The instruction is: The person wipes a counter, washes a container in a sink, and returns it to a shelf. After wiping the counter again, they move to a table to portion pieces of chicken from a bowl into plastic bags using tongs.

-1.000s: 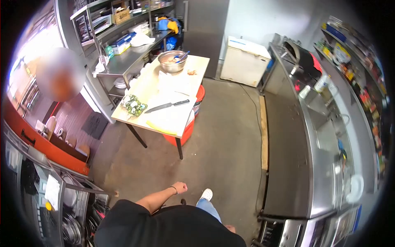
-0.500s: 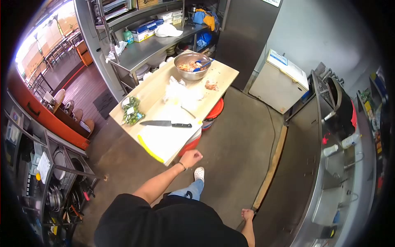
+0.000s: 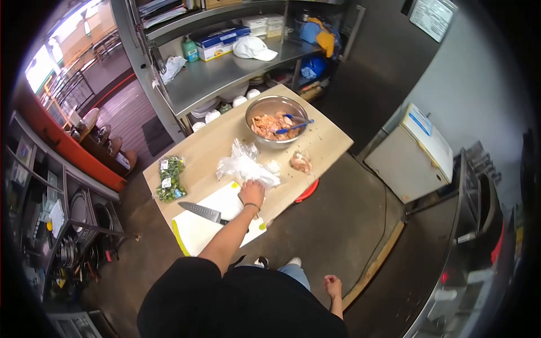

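Grip [image 3: 252,193] loosely curled, touching plastic bag [image 3: 246,167]

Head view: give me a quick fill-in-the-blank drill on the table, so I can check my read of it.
1. The hand at the clear bag is the person's ____ one.
2. The knife lies on the ____ board.
3. The bowl holds chopped meat and a ____ utensil.

Missing words: left; white; blue.
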The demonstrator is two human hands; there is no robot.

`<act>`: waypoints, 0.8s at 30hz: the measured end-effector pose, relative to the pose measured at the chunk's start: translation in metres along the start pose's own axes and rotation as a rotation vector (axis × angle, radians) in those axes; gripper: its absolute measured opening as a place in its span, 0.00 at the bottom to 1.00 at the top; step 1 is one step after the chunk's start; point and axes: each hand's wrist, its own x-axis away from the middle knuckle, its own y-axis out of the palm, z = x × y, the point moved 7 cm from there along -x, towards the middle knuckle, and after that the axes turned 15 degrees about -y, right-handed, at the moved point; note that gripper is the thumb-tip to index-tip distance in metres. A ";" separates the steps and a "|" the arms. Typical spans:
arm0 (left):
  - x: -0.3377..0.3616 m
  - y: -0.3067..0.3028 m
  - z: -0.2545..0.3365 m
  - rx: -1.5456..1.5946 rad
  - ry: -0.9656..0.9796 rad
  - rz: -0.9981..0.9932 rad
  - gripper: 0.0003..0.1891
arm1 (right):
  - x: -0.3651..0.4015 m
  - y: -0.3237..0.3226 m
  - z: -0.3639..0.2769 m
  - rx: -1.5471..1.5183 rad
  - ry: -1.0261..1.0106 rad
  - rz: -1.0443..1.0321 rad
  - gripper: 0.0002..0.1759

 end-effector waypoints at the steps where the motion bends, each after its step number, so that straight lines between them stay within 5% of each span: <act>1: -0.002 0.004 -0.001 0.046 0.023 0.001 0.29 | -0.029 -0.004 -0.012 0.000 -0.017 -0.023 0.08; 5: 0.027 -0.042 0.027 0.252 -0.026 0.228 0.19 | -0.148 -0.009 -0.091 0.074 -0.264 -0.152 0.09; 9: 0.013 -0.015 0.025 0.162 -0.122 0.374 0.11 | -0.250 0.017 -0.200 0.081 -0.518 -0.428 0.09; 11: 0.001 -0.011 0.021 0.044 -0.286 0.121 0.09 | -0.280 0.031 -0.256 0.048 -0.655 -0.554 0.09; 14: 0.009 -0.021 0.021 0.398 -0.176 0.237 0.12 | -0.309 0.058 -0.314 0.008 -0.705 -0.816 0.17; 16: 0.028 -0.049 0.042 0.366 -0.099 0.356 0.12 | -0.303 0.063 -0.371 0.044 -1.034 -0.711 0.25; 18: 0.037 -0.050 0.058 0.603 -0.174 0.047 0.11 | -0.296 0.085 -0.397 -0.059 -1.162 -0.748 0.31; 21: 0.047 -0.054 0.072 0.552 -0.122 -0.012 0.11 | -0.276 0.108 -0.436 -0.103 -1.415 -0.865 0.26; 24: 0.043 -0.060 0.058 0.549 -0.305 -0.053 0.11 | -0.302 0.142 -0.415 0.001 -1.353 -0.930 0.18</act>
